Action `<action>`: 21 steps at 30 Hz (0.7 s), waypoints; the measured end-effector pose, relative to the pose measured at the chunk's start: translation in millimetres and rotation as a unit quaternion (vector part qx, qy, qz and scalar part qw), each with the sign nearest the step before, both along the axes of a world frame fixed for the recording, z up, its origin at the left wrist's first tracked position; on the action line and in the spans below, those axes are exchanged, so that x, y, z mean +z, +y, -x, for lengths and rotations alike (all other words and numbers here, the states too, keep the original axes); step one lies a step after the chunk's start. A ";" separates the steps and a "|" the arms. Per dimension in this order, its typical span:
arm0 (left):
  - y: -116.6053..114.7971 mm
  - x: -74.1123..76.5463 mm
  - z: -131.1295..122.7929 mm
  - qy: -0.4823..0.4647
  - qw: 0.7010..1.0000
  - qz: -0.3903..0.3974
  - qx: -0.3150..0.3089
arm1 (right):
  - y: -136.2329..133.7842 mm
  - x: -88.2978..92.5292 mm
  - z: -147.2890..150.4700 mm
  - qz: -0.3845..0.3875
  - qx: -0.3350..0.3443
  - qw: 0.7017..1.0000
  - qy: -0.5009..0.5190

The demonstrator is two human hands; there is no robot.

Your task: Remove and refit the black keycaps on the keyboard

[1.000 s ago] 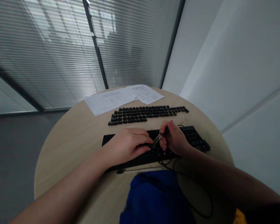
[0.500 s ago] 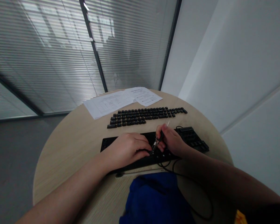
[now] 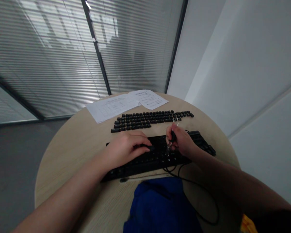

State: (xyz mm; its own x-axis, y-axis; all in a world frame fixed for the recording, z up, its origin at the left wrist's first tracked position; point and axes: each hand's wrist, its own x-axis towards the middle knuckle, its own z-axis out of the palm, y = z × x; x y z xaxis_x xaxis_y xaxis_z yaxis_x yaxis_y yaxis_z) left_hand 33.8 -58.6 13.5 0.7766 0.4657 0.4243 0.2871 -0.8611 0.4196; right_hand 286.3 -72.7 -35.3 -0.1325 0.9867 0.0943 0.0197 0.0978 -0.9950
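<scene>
Two hands apart over one black keyboard (image 3: 135, 163), lower centre: left hand (image 3: 123, 149) flat and holding nothing, fingertips on keys; right hand (image 3: 183, 142) clamped on wire keycap puller (image 3: 171, 139), now swung upright and drawn rightward off the left fingertips. Room: blinded glass wall (image 3: 50, 58) upper left; white wall (image 3: 244, 58) right; round pale table (image 3: 75, 142); loose keycaps (image 3: 150, 118) in rows; papers (image 3: 116, 106).

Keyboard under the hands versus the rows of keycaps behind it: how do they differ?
The keyboard is one black body with a cable at its near edge; the keycaps are loose pieces laid in rows. The keyboard lies under the left hand and the right hand, which grips a wire tool; the keycaps lie farther off, with no hand on them. Both are black, on the round table.
</scene>
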 end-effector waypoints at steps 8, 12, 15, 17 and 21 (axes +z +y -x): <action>4.1 -4.9 1.7 -0.045 0.996 -0.071 0.041 | -2.2 12.0 -6.5 -0.208 -0.069 0.975 -0.050; 2.5 -6.6 0.5 -0.053 0.993 -0.097 0.045 | -10.7 14.6 -5.9 -0.220 -0.055 0.967 -0.112; 0.7 -6.7 -0.2 -0.055 0.990 -0.123 0.047 | -16.5 18.6 -2.5 -0.232 -0.017 0.952 -0.198; -1.5 -6.2 -1.0 -0.052 0.987 -0.145 0.046 | -18.4 21.9 0.1 -0.250 0.014 0.937 -0.245; -6.8 -3.7 -3.5 -0.046 0.982 -0.180 0.028 | -17.9 23.3 2.4 -0.233 0.055 0.927 -0.288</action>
State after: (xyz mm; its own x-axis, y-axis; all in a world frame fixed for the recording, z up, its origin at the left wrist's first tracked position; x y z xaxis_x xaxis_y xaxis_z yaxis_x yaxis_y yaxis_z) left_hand 37.3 -65.4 9.8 0.7046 0.3134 0.6366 0.3141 -0.9423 0.1163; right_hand 283.9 -90.6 -12.0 -0.3916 0.8335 0.3898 0.4985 0.5482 -0.6715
